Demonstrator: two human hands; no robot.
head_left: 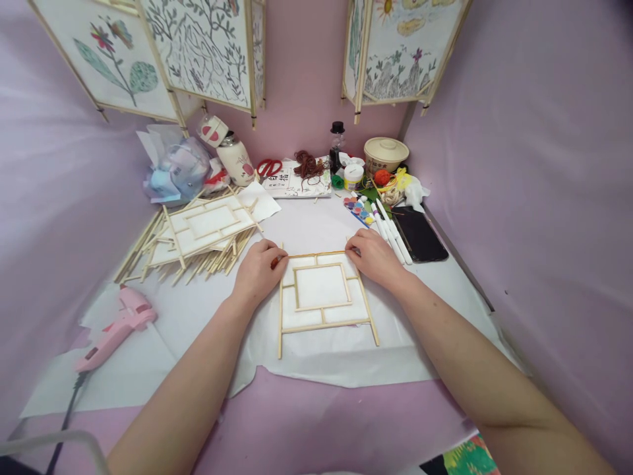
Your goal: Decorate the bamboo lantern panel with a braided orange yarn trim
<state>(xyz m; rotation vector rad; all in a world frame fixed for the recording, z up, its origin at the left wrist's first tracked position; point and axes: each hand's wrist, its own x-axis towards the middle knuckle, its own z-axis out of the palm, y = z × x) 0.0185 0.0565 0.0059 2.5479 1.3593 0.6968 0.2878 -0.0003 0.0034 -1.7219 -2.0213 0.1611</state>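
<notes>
A lantern panel (281, 310) of thin wooden sticks with white paper behind it lies flat on the table before me. Along its far edge runs a thin orange strip (316, 254); whether it is cord or stick I cannot tell. My left hand (258, 269) is closed at the strip's left end, fingers pinched together, with a bit of orange-brown showing under them. At the right end my right hand (373, 254) pinches the strip near the panel's far corner. Both hands touch the panel's far corners, and their fingertips are partly hidden.
A pink glue gun (116, 330) lies to the left, below a pile of stick frames (180, 254). White pens (393, 231) and a black phone (420, 234) are at right. Red scissors (270, 167), a bottle (236, 158) and a lidded bowl (386, 155) stand behind; painted lanterns (208, 53) hang above.
</notes>
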